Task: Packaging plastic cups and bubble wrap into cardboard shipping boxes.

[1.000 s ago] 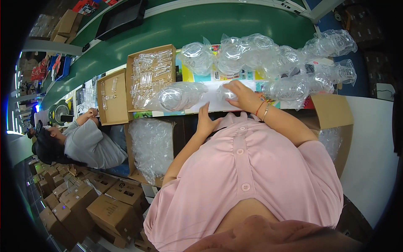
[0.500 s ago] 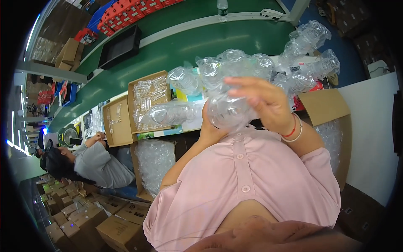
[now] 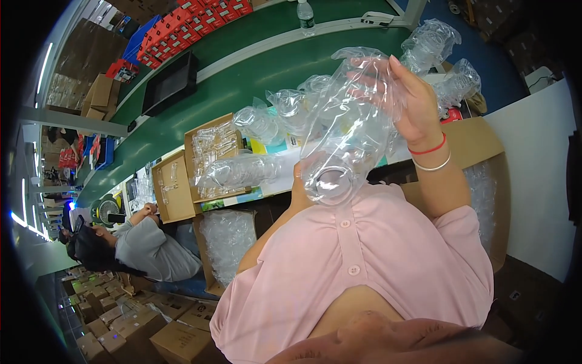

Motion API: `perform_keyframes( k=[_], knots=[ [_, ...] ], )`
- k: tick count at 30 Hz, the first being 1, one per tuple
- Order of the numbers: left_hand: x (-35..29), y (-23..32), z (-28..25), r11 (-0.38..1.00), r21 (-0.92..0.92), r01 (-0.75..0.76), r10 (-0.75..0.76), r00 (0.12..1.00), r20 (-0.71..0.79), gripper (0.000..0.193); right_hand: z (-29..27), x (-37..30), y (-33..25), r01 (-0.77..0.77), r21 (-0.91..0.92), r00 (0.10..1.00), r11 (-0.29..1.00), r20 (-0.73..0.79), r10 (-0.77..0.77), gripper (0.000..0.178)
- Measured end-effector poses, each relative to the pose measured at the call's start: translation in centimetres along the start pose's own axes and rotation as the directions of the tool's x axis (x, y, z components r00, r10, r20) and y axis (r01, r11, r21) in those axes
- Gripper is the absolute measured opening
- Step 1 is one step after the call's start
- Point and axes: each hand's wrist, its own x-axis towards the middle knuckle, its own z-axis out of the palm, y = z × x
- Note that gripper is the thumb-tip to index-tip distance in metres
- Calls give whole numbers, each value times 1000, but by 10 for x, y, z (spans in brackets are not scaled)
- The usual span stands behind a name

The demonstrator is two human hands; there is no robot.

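Close to my chest is a clear plastic bag [image 3: 354, 115] with round, clear plastic pieces nested in its lower end; their exact kind is hard to make out. My left hand [image 3: 301, 189] grips that lower end from the left, its fingers mostly hidden behind it. Up at the loose far end, my right hand [image 3: 412, 100] has the film between its thumb and fingers, and the fingers show through the plastic. A similar wrapped bundle [image 3: 239, 173] lies to the left. More wrapped bundles [image 3: 291, 109] stand behind the bag.
Left of the bundles, an open cardboard box [image 3: 212, 142] contains small clear tubular pieces. A black tray [image 3: 171, 82] and red boxes [image 3: 188, 30] sit on the green table [image 3: 254, 70], with a water bottle [image 3: 305, 17] beyond. A person in grey [image 3: 154, 246] sits at left.
The bag has been drawn up and outward into full length. My right hand has moved up and to the right, from above the pieces to the bag's far end. My view has shifted slightly.
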Motion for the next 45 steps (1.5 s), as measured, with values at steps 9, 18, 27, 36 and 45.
perform_keyframes(
  k=[9, 18, 27, 36, 45],
  knots=[
    [-17, 13, 26, 873, 166, -459, 473, 879, -58, 60, -8, 8, -6, -43, -25, 999, 999, -15, 43, 43],
    [3, 47, 59, 650, 654, -388, 412, 902, 126, 63, 33, -27, -22, 521, -813, 841, 261, 542, 9, 45],
    [74, -87, -76, 954, 227, -193, 166, 977, 132, 120, -22, -56, 54, -33, -885, 945, 465, 124, 303, 79],
    [84, -45, -33, 931, -264, 252, -256, 967, 21, 68, -107, -72, 127, 107, -925, 992, 366, 121, 16, 76],
    [61, -37, -39, 983, -185, 16, 3, 995, 98, 60, -113, -75, 130, -139, -838, 987, 528, -71, 146, 70]
  ],
)
